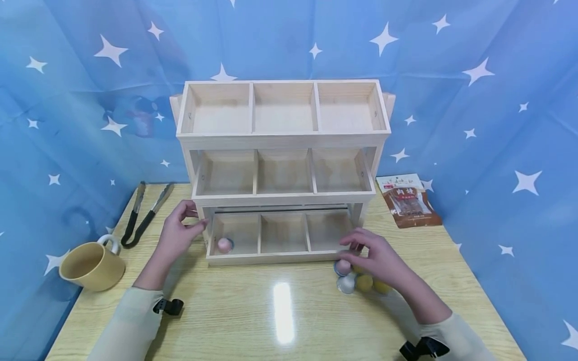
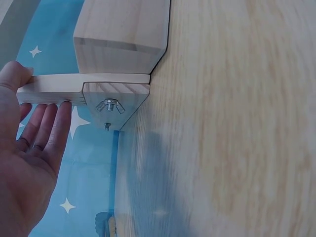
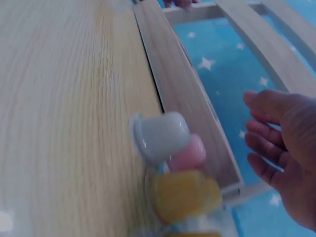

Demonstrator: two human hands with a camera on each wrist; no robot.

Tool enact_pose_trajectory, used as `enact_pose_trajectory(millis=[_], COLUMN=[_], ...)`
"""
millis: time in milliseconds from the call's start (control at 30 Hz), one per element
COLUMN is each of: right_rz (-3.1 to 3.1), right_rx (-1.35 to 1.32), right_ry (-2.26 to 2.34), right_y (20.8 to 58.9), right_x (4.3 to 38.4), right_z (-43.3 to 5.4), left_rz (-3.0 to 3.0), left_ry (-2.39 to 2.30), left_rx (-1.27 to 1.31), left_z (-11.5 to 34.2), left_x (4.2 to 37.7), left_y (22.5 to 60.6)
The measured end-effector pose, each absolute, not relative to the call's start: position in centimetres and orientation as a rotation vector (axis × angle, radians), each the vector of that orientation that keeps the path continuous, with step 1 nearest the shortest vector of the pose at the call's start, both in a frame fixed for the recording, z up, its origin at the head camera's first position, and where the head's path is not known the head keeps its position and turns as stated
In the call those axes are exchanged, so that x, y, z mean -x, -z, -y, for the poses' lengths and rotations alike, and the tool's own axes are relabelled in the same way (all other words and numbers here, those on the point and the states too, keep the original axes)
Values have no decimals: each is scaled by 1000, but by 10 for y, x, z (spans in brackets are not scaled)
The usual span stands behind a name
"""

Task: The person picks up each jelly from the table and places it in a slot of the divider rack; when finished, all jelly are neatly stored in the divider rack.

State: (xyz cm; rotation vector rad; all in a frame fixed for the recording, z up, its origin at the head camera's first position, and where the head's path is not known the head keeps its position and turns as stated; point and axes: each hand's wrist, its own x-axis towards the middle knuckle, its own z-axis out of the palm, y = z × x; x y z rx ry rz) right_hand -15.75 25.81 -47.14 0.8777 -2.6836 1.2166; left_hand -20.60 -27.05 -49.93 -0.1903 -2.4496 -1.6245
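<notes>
A three-tier wooden rack (image 1: 283, 142) stands at the middle of the table, each tier split into three compartments. My left hand (image 1: 179, 233) holds its left side post (image 2: 54, 89), thumb on one face and fingers on the other. In the bottom tier's left compartment lies a pink jelly cup (image 1: 225, 245). My right hand (image 1: 372, 254) hovers by the bottom tier's right front corner, fingers loosely bent around nothing. Below it on the table sit another pink jelly cup (image 1: 343, 267), a white one (image 3: 165, 136) and yellow ones (image 3: 182, 193), partly hidden by the hand in the head view.
At the left are a yellow mug (image 1: 92, 265) with a white handle and black-handled tongs (image 1: 144, 220). A brown and white snack packet (image 1: 410, 201) lies right of the rack. Blue star-printed cloth (image 1: 289, 40) surrounds the table (image 1: 235, 311) at the back and sides.
</notes>
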Motion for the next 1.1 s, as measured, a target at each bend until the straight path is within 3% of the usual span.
enact_pose_trajectory(millis=[600,1100], right_rz=[2774,2998], right_rx=[-553,-424], right_ry=[-1251,-1405], right_y=[492,505], right_x=[142,152], right_z=[-304,-313], left_rz=[2462,2485], left_ry=[1587,1590], left_rx=[189,177], left_z=[270,271], left_x=[205,206], left_y=[497,498])
